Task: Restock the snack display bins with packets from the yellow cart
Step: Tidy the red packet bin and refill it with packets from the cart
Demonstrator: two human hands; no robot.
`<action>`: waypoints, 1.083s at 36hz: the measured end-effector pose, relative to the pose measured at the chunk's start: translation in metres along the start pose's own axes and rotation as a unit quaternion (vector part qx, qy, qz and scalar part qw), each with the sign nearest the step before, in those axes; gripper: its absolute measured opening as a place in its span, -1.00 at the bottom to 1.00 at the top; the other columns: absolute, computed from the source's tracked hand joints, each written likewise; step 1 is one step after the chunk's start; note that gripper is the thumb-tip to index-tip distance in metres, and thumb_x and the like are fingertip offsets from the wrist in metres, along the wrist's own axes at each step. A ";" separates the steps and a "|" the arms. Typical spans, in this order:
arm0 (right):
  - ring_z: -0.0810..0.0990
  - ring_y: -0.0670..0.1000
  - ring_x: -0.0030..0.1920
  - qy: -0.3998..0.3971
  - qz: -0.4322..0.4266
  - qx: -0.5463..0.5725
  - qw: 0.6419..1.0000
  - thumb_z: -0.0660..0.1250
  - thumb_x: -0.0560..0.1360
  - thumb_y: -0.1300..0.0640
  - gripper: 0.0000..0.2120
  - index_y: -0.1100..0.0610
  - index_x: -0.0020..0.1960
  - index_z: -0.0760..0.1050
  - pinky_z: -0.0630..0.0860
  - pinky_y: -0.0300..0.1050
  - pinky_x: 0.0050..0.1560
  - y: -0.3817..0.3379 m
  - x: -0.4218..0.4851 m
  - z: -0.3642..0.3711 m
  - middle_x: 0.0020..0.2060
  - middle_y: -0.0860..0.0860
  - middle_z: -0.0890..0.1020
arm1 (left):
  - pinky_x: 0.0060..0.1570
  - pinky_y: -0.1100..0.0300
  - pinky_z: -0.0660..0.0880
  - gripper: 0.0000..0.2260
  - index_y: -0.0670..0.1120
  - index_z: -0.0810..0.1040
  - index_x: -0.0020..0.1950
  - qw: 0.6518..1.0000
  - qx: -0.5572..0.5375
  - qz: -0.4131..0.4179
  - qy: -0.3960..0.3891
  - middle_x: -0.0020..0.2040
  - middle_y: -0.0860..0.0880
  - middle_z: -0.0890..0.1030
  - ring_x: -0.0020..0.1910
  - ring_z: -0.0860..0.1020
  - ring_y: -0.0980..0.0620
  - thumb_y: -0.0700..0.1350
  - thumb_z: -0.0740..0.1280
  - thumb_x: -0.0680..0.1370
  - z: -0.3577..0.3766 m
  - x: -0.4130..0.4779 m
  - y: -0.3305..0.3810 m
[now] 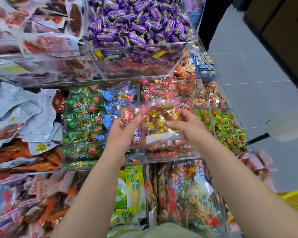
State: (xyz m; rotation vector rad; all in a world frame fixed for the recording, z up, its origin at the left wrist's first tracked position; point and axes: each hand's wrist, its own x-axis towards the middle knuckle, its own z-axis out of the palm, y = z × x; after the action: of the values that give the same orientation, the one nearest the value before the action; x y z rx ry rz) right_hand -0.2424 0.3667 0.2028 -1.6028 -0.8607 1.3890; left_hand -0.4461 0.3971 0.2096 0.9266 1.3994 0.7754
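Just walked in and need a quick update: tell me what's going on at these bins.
A person holds a clear bag of red-and-gold packets in both hands, left hand and right hand, above the middle-row bin of red packets. The bag is not yet set down. The yellow cart shows at lower right.

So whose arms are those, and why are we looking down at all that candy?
Those arms belong to a person; no robot here. The one picture comes from a camera worn on their head, so you look down as they do. Below are clear bins full of snacks: purple candies, green packets, blue packets. The left hand and right hand together hold a bundle of clear red-and-gold packets above the bins. The yellow corner at the lower right is the cart.
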 end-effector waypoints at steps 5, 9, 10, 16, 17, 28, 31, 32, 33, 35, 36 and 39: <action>0.47 -0.24 -0.22 0.232 -0.136 -0.097 0.958 0.44 0.35 0.06 -0.68 -0.16 -0.06 0.33 0.39 -0.35 -0.28 -0.001 -0.001 -0.015 -0.16 -0.09 0.49 | -0.35 0.10 0.61 -0.86 0.01 0.47 0.11 0.995 -0.043 -0.008 0.090 0.12 -0.15 0.61 0.01 0.62 -0.08 -0.02 0.32 0.58 -0.023 0.011 -0.003; 0.40 -0.15 -0.17 0.244 -0.196 -0.263 0.912 0.39 0.37 0.16 -0.67 -0.09 -0.11 0.25 0.30 -0.28 -0.26 0.020 0.012 0.017 -0.18 -0.11 0.38 | -0.35 0.09 0.61 -0.63 -0.05 0.37 0.37 0.992 -0.054 -0.006 0.112 0.25 -0.12 0.54 0.19 0.55 -0.15 -0.04 0.31 0.59 -0.034 0.017 -0.003; 0.38 -0.08 -0.12 0.235 -0.201 -0.289 0.906 0.41 0.38 0.15 -0.67 -0.04 -0.08 0.25 0.33 -0.23 -0.17 0.026 0.016 0.027 -0.16 -0.11 0.35 | -0.27 0.03 0.64 -0.63 -0.05 0.37 0.37 0.992 -0.052 -0.004 0.113 0.26 -0.11 0.54 0.19 0.55 -0.14 -0.04 0.31 0.59 -0.035 0.017 -0.004; 0.11 0.03 0.31 0.077 -0.127 -0.268 0.952 0.34 0.44 -0.17 -0.43 0.00 0.30 0.16 0.04 -0.13 0.29 0.059 0.036 0.068 0.13 -0.10 0.10 | -0.41 0.15 0.58 -0.76 -0.05 0.46 0.25 0.994 -0.057 0.007 0.098 -0.01 -0.02 0.65 -0.20 0.68 0.08 -0.09 0.30 0.59 -0.038 0.012 -0.003; 0.14 0.06 0.31 0.081 -0.134 -0.263 0.952 0.32 0.47 -0.13 -0.45 0.01 0.33 0.15 0.03 -0.15 0.30 0.061 0.037 0.067 0.15 -0.09 0.10 | -0.41 0.16 0.58 -0.75 -0.05 0.46 0.26 0.994 -0.056 0.005 0.096 0.01 -0.03 0.65 -0.17 0.67 0.06 -0.09 0.30 0.59 -0.039 0.011 -0.003; 0.04 0.14 0.48 0.168 -0.254 -0.443 0.843 0.39 0.37 -0.25 -0.15 -0.24 0.46 -0.07 0.10 0.12 0.42 0.057 0.055 0.040 0.49 0.04 0.00 | -0.29 0.05 0.64 -0.81 -0.04 0.47 0.22 0.995 -0.048 0.001 0.088 -0.03 -0.02 0.67 -0.18 0.68 0.05 -0.09 0.28 0.60 -0.040 0.014 -0.003; 0.21 0.15 0.39 0.226 -0.221 -0.428 0.847 0.32 0.38 -0.31 -0.25 -0.27 0.43 0.01 0.28 0.10 0.35 0.061 0.052 0.044 0.42 0.07 0.16 | -0.31 0.03 0.63 -0.94 0.02 0.49 0.06 0.995 -0.058 0.006 0.079 -0.06 -0.01 0.68 -0.21 0.69 0.04 -0.10 0.29 0.60 -0.040 0.016 -0.006; 0.24 0.15 0.36 0.248 -0.195 -0.395 0.863 0.32 0.37 -0.32 -0.26 -0.25 0.42 0.03 0.31 0.08 0.32 0.062 0.051 0.047 0.39 0.08 0.18 | -0.29 0.03 0.64 -0.95 0.04 0.49 0.04 0.995 -0.058 0.007 0.078 -0.05 -0.02 0.68 -0.20 0.69 0.04 -0.09 0.30 0.60 -0.040 0.017 -0.007; 0.26 0.16 0.33 0.261 -0.175 -0.365 0.876 0.32 0.37 -0.32 -0.26 -0.22 0.42 0.04 0.32 0.07 0.31 0.064 0.051 0.050 0.38 0.10 0.17 | -0.25 0.00 0.64 -0.94 0.05 0.48 0.05 0.995 -0.057 0.007 0.078 -0.03 -0.02 0.67 -0.16 0.69 0.03 -0.09 0.30 0.59 -0.040 0.018 -0.007; 0.27 0.18 0.34 0.259 -0.159 -0.333 0.893 0.33 0.39 -0.29 -0.23 -0.13 0.45 0.04 0.32 0.09 0.32 0.066 0.053 0.055 0.39 0.17 0.17 | -0.17 -0.04 0.64 -0.89 0.06 0.47 0.10 0.995 -0.055 0.006 0.077 0.02 -0.02 0.65 -0.08 0.67 0.00 -0.07 0.30 0.59 -0.040 0.019 -0.008; 0.25 0.18 0.35 0.248 -0.159 -0.324 0.899 0.34 0.39 -0.27 -0.21 -0.10 0.47 0.03 0.31 0.10 0.34 0.066 0.056 0.057 0.38 0.19 0.18 | -0.18 -0.03 0.64 -0.87 0.06 0.47 0.13 0.996 -0.055 0.006 0.075 0.02 -0.02 0.66 -0.08 0.67 -0.01 -0.07 0.31 0.59 -0.040 0.020 -0.009; 0.23 0.18 0.38 0.230 -0.148 -0.312 0.910 0.38 0.39 -0.23 -0.16 -0.06 0.48 -0.01 0.26 0.12 0.37 0.064 0.066 0.062 0.36 0.21 0.21 | -0.21 -0.02 0.64 -0.82 0.04 0.48 0.18 0.996 -0.056 0.003 0.072 0.00 -0.01 0.67 -0.12 0.68 0.01 -0.06 0.31 0.58 -0.041 0.021 -0.008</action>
State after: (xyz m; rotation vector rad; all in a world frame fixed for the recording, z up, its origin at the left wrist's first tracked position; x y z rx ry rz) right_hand -0.2947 0.4082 0.1145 -2.0465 -1.2584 0.4902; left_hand -0.4863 0.4151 0.1949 0.8017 1.4619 0.9304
